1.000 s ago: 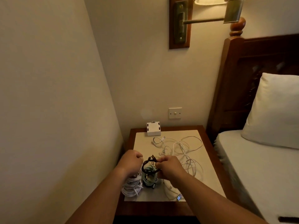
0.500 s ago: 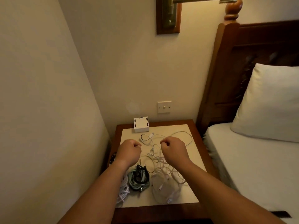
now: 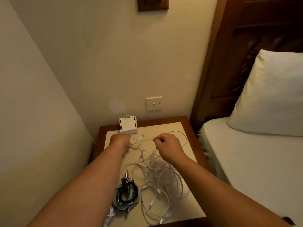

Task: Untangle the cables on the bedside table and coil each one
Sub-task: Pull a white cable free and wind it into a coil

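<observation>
Farthest from the white box (image 3: 128, 126), at the front edge of the bedside table (image 3: 100, 141), a black-and-teal coiled bundle (image 3: 126, 196) lay apparently finished. Just right of it and nearer the box sprawled the white tangle (image 3: 161, 179), its loops crossing many times with plugs caught among them. Closer again to the box, the right hand (image 3: 168, 145) pinched one strand of that tangle between thumb and forefinger. The left hand (image 3: 120, 140), directly in front of the box, was clenched at a loop, seemingly gripping it, though its fingertips were hidden. Pulling the hands apart hard could cinch the crossings into a knot. A snagged plug could also drag into the bundle and undo the coil.
</observation>
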